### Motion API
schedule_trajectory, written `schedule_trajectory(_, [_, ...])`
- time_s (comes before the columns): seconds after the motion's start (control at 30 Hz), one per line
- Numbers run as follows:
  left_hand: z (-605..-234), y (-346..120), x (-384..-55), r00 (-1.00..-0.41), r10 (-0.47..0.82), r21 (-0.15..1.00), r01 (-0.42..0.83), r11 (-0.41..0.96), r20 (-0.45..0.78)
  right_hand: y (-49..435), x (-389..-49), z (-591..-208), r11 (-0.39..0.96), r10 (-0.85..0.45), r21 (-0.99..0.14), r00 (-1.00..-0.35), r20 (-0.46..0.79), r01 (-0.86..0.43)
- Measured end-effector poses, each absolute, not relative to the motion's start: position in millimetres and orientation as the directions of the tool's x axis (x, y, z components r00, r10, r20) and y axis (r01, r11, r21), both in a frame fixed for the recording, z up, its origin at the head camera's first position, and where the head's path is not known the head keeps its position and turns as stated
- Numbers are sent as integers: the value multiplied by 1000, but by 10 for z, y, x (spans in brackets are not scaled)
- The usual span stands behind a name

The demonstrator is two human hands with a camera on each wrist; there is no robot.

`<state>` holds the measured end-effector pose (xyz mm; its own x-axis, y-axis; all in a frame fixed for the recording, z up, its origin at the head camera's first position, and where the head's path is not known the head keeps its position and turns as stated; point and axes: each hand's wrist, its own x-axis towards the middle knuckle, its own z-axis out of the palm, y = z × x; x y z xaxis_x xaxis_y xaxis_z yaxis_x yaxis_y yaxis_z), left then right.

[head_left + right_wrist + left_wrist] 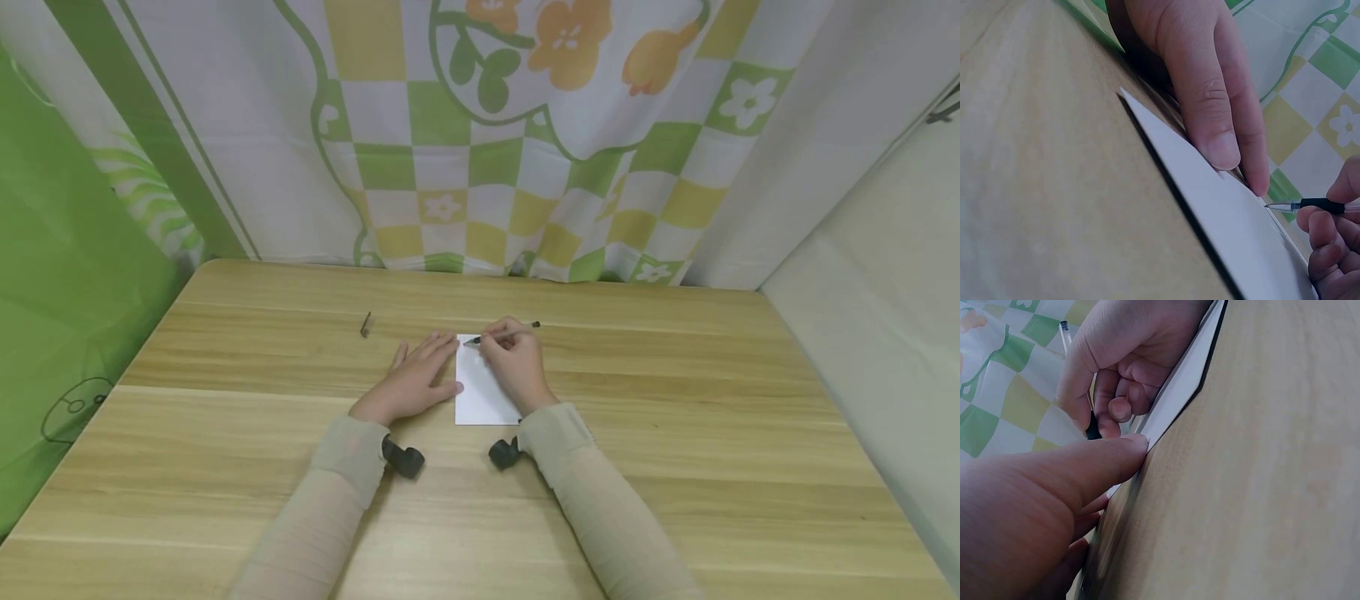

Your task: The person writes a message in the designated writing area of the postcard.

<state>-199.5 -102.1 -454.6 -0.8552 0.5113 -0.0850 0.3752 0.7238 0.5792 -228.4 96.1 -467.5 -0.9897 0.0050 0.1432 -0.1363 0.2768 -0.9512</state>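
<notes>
A white notepad (483,396) with a dark lower edge lies on the table in front of the person. My right hand (517,362) pinches a gel pen (517,331) with a clear barrel and black grip. In the right wrist view the pen's tip (1267,205) is right at the pad's far edge, near its far left corner. My left hand (412,383) lies flat with its fingers stretched out along the pad's left side. Its thumb (1129,453) presses on the pad's edge. No writing shows on the visible part of the sheet.
A small dark pen cap (366,325) lies on the wooden table (262,467), beyond the left hand. Each cuff carries a black wrist camera (405,460). A patterned curtain (480,167) hangs along the table's back edge, with green cloth (67,275) at the left.
</notes>
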Motion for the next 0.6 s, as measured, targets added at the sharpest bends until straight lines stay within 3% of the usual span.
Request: schedule_trajectory(0.6, [-4529, -1018, -1994, -856, 509, 571, 375, 730, -89, 958, -2286, -4681, 268, 14, -954, -990, 143, -134])
